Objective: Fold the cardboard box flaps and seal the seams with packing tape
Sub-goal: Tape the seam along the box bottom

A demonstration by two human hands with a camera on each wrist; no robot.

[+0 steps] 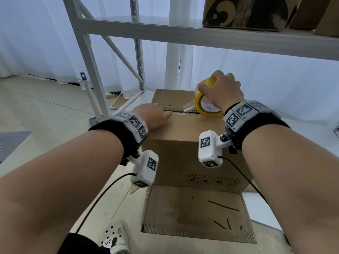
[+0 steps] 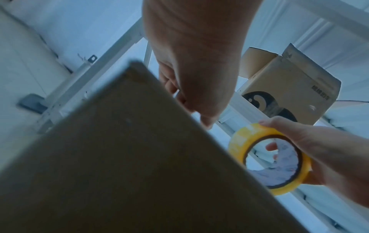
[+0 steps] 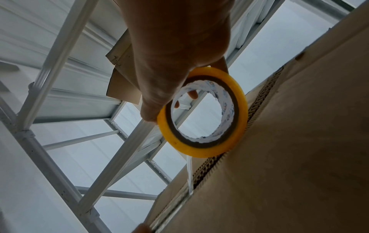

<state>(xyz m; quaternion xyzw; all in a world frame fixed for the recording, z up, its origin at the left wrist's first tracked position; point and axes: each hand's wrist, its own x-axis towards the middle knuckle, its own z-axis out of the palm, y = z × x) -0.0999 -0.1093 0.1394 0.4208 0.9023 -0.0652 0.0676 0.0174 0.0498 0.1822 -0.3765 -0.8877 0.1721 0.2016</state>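
Observation:
A brown cardboard box (image 1: 189, 154) stands in front of me with its top flaps folded down to a centre seam (image 1: 176, 109). My left hand (image 1: 156, 116) rests at the seam's left end, fingers over the box's far left edge, pressing the clear tape strip (image 1: 189, 107) down. My right hand (image 1: 220, 90) grips a yellow packing tape roll (image 1: 205, 103) standing on edge on the seam. In the right wrist view the tape roll (image 3: 203, 112) sits on the corrugated seam with clear tape (image 3: 189, 173) stretched from it. The left wrist view shows the tape roll (image 2: 269, 157) beyond the box.
A bottom flap (image 1: 196, 213) lies open on the floor toward me. A white metal shelf rack (image 1: 165, 28) rises behind the box, with printed cardboard boxes (image 1: 245, 13) on its shelf. My patterned shoe (image 1: 113, 237) is at the lower left.

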